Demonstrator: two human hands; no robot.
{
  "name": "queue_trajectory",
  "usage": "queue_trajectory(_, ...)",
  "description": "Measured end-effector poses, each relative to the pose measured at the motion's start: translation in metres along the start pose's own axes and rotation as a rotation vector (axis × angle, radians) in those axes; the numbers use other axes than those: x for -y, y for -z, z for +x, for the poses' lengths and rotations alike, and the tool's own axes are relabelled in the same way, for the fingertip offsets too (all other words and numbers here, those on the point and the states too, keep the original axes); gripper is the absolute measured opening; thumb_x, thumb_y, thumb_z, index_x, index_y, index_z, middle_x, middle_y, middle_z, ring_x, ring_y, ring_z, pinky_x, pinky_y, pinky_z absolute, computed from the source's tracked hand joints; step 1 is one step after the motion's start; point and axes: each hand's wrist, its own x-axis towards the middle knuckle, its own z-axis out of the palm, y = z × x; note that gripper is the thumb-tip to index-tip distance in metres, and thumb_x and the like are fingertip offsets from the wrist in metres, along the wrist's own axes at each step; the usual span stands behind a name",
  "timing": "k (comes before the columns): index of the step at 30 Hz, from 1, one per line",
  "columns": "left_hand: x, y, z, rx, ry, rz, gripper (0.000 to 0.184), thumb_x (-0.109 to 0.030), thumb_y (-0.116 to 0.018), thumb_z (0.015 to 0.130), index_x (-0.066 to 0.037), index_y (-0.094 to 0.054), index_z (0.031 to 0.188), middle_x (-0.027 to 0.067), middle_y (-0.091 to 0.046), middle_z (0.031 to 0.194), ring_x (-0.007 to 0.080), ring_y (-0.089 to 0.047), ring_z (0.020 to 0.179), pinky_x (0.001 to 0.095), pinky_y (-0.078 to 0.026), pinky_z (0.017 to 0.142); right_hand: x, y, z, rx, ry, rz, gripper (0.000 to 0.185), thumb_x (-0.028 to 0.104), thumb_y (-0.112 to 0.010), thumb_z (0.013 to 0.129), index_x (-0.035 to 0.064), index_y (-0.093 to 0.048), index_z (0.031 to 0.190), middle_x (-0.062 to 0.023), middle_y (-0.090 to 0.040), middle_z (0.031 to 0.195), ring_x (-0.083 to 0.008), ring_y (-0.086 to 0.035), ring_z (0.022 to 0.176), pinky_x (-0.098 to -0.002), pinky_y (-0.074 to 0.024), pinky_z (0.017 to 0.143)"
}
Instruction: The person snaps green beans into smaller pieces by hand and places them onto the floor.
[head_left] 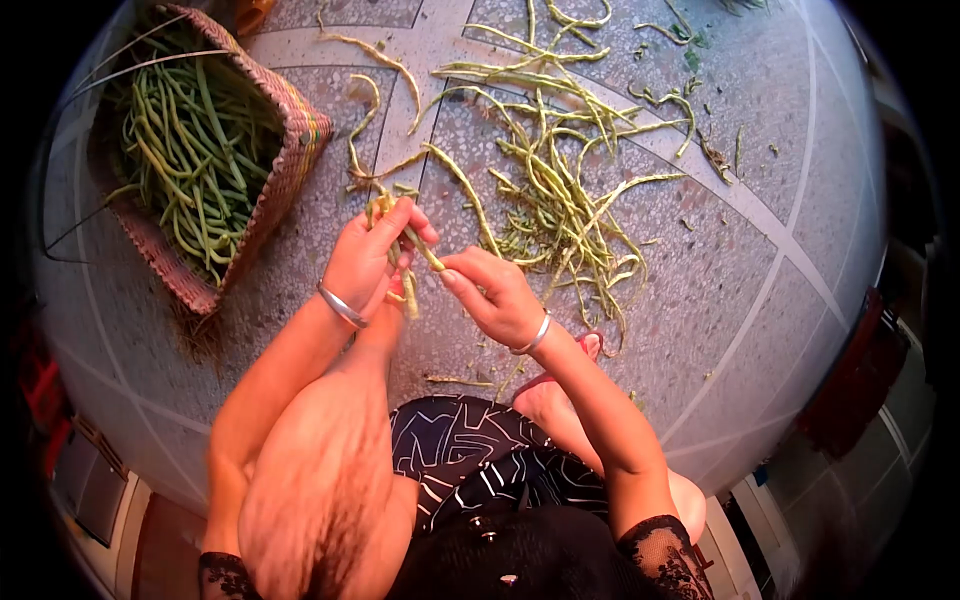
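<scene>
My left hand (378, 245) is closed around a small bunch of long green beans (411, 296), whose ends stick out above and below the fingers. Pinched between the thumb and fingers of my right hand (492, 292) is the end of one bean (424, 250) that stretches across from the left hand. Both hands are above the speckled floor, close together. Just beyond the right hand lies a loose heap of long beans (570, 205), with short broken pieces (520, 230) at its near left side.
At the left a woven basket (290, 150) tilts on its side, filled with long green beans (185, 160). Single beans and bits of stem are scattered over the speckled floor (740, 330). My sandaled foot (550, 400) is below the right hand.
</scene>
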Motion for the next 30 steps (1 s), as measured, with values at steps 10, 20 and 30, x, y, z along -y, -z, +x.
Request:
queue_trajectory(10, -0.009, -0.007, -0.004, 0.020, -0.039, -0.106, 0.020, -0.022, -0.048, 0.091, -0.003, -0.053, 0.087, -0.0017, -0.041, 0.055, 0.0076, -0.041, 0.052, 0.0246, -0.042, 0.054, -0.090, 0.093, 0.088, -0.379, -0.039, -0.460, 0.021, 0.012, -0.057, 0.079, 0.0069, -0.057, 0.099, -0.0133, -0.057, 0.096, -0.0306, -0.054, 0.090, -0.0372, -0.0445, 0.078)
queue_trajectory(20, -0.020, -0.010, 0.001, -0.034, 0.087, 0.019, 0.011, -0.014, -0.054, 0.088, -0.003, -0.056, 0.087, -0.0043, -0.039, 0.052, 0.0040, -0.035, 0.044, 0.0202, -0.034, 0.043, -0.124, 0.118, 0.216, -0.261, -0.070, -0.977, 0.032, 0.013, -0.052, 0.077, 0.0140, -0.056, 0.109, -0.0091, -0.053, 0.113, -0.0296, -0.049, 0.104, -0.0377, -0.0437, 0.085)
queue_trajectory(30, -0.019, -0.009, 0.010, -0.047, 0.106, 0.017, 0.012, -0.015, -0.054, 0.088, -0.003, -0.056, 0.088, -0.0047, -0.040, 0.052, 0.0034, -0.036, 0.044, 0.0199, -0.035, 0.044, -0.075, 0.098, 0.183, 0.332, -0.330, -1.236, 0.021, 0.020, -0.051, 0.075, 0.0112, -0.066, 0.085, -0.0099, -0.062, 0.091, -0.0271, -0.058, 0.088, -0.0396, -0.0485, 0.071)
